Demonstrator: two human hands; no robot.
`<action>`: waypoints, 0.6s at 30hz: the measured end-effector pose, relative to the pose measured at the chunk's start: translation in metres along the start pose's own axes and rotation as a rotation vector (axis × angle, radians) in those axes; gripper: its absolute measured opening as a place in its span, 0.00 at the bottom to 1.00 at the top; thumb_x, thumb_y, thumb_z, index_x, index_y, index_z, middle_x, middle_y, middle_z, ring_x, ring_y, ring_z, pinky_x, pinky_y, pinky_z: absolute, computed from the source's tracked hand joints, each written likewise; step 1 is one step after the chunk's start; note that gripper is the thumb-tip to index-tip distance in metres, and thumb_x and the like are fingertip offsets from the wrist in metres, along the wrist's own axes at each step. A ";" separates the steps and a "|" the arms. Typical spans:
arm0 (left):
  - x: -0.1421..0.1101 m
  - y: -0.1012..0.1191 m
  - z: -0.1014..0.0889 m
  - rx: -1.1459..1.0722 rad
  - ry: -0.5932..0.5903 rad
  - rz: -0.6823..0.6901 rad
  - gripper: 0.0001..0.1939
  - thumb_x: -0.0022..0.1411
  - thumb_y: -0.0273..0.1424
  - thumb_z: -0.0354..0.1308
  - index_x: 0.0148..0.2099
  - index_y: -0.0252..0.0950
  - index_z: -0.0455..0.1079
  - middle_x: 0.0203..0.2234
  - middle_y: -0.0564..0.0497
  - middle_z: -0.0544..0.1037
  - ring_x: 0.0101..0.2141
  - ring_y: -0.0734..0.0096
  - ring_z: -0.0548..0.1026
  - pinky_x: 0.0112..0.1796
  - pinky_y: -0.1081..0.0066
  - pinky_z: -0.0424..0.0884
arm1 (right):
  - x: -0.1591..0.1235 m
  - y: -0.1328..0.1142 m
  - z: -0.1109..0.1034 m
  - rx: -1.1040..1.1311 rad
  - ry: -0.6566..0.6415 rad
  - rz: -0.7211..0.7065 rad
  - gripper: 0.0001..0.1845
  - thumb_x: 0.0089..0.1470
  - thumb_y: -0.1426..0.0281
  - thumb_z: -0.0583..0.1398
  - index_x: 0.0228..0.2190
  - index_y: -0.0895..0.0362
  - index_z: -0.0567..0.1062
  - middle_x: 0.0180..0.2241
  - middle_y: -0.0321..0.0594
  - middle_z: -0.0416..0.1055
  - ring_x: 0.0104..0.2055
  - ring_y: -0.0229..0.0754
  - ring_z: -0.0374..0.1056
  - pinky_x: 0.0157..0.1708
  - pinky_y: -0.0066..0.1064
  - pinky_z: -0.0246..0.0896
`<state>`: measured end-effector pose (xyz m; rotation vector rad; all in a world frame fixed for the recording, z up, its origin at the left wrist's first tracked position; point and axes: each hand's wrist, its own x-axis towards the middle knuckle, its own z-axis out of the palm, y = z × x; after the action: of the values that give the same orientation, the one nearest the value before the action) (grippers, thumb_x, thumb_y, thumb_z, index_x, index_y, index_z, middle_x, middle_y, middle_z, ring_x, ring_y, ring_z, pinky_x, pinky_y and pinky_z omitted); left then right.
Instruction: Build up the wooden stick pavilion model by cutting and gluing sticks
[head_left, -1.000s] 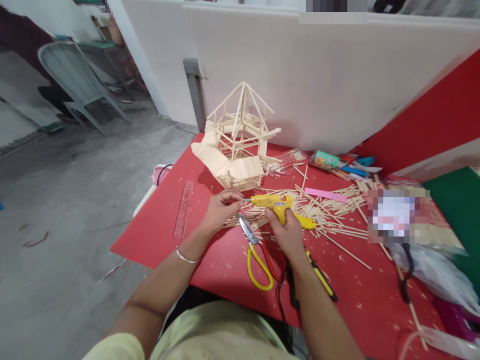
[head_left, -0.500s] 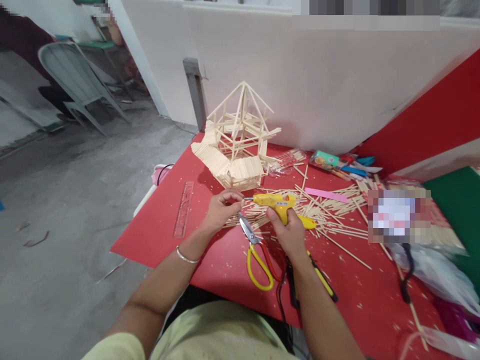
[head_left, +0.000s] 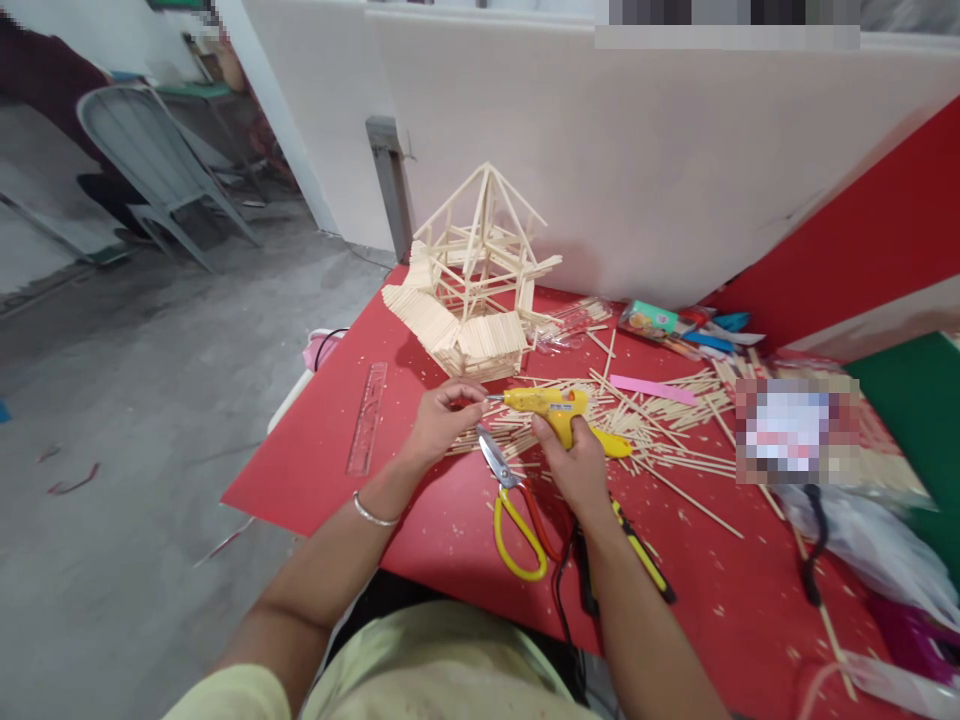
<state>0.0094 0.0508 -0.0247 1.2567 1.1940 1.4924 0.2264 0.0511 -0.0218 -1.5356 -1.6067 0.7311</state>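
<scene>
My right hand is wrapped round the handle of a yellow glue gun, whose metal nozzle points left. Right at that nozzle, the thumb and fingers of my left hand are pinched together; anything between them is too small to make out. Scissors with one yellow and one red handle lie between my forearms, blades slightly apart. Behind my hands stands a pale stick-built model house with an open pointed roof frame and slatted lower roof panels. Loose wooden sticks are heaped beside and under the glue gun.
A clear ruler lies on the red tabletop at left. Yellow-black pliers-like handles sit by my right forearm. Plastic packets and a plastic bag occupy the right side. A white panel rises behind the table.
My right hand and the glue gun have shifted very slightly left, the nozzle closer to my left fingertips. My left hand has stayed in place.
</scene>
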 end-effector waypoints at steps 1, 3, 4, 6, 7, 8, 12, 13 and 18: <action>0.000 0.000 0.000 0.001 -0.002 -0.002 0.05 0.54 0.32 0.69 0.32 0.36 0.78 0.36 0.48 0.79 0.38 0.67 0.75 0.42 0.68 0.69 | 0.000 0.000 0.000 0.005 0.006 0.005 0.25 0.53 0.45 0.61 0.33 0.55 0.73 0.27 0.34 0.72 0.27 0.39 0.61 0.31 0.31 0.57; 0.000 -0.001 -0.001 0.003 -0.005 -0.007 0.05 0.55 0.32 0.69 0.32 0.36 0.78 0.36 0.48 0.79 0.38 0.67 0.75 0.42 0.67 0.69 | 0.000 0.000 0.000 0.010 0.007 0.008 0.25 0.53 0.45 0.61 0.33 0.55 0.73 0.26 0.34 0.71 0.26 0.39 0.61 0.30 0.31 0.57; 0.000 -0.002 -0.001 0.003 -0.004 -0.008 0.05 0.54 0.32 0.69 0.32 0.36 0.78 0.36 0.48 0.79 0.38 0.67 0.75 0.43 0.67 0.69 | -0.001 -0.001 0.000 0.010 0.002 0.005 0.25 0.52 0.45 0.61 0.33 0.55 0.73 0.26 0.34 0.72 0.26 0.39 0.61 0.30 0.31 0.57; 0.000 -0.002 -0.001 0.001 0.000 -0.009 0.05 0.54 0.32 0.69 0.31 0.36 0.78 0.36 0.48 0.79 0.39 0.67 0.75 0.42 0.67 0.69 | -0.001 -0.001 0.000 0.007 -0.005 -0.004 0.26 0.52 0.45 0.61 0.34 0.56 0.74 0.27 0.35 0.72 0.26 0.39 0.61 0.30 0.31 0.57; 0.000 -0.001 0.000 -0.001 0.002 -0.011 0.05 0.54 0.32 0.69 0.31 0.36 0.78 0.36 0.48 0.79 0.39 0.67 0.75 0.42 0.67 0.69 | -0.001 -0.001 0.000 0.004 -0.004 -0.007 0.26 0.53 0.45 0.61 0.35 0.56 0.74 0.28 0.35 0.73 0.26 0.39 0.62 0.31 0.32 0.57; 0.000 -0.001 0.000 -0.001 0.004 -0.013 0.05 0.54 0.32 0.69 0.31 0.36 0.78 0.36 0.47 0.79 0.39 0.67 0.75 0.42 0.67 0.69 | -0.001 -0.001 0.000 0.001 0.000 -0.007 0.26 0.53 0.45 0.61 0.35 0.56 0.74 0.28 0.35 0.73 0.26 0.39 0.62 0.31 0.32 0.57; 0.000 0.000 0.000 0.013 0.012 -0.020 0.05 0.54 0.32 0.69 0.31 0.36 0.78 0.35 0.47 0.79 0.38 0.67 0.75 0.42 0.67 0.69 | 0.000 -0.003 -0.001 0.012 0.028 0.010 0.25 0.53 0.45 0.61 0.35 0.56 0.74 0.27 0.36 0.73 0.26 0.39 0.62 0.30 0.31 0.58; 0.000 0.000 0.000 0.015 0.011 -0.020 0.05 0.54 0.32 0.69 0.31 0.36 0.78 0.35 0.48 0.79 0.38 0.67 0.75 0.42 0.67 0.69 | 0.000 -0.004 -0.001 0.016 0.029 0.009 0.25 0.53 0.45 0.61 0.35 0.56 0.74 0.27 0.36 0.73 0.26 0.40 0.62 0.30 0.31 0.58; 0.000 0.001 0.000 -0.006 0.012 -0.037 0.05 0.53 0.32 0.69 0.30 0.36 0.78 0.34 0.48 0.79 0.37 0.68 0.75 0.40 0.68 0.69 | -0.001 -0.004 -0.001 -0.003 0.018 -0.015 0.26 0.53 0.45 0.61 0.36 0.56 0.75 0.29 0.38 0.74 0.27 0.41 0.64 0.31 0.32 0.58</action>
<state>0.0094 0.0507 -0.0235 1.2168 1.2140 1.4773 0.2248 0.0495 -0.0186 -1.5265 -1.6055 0.7045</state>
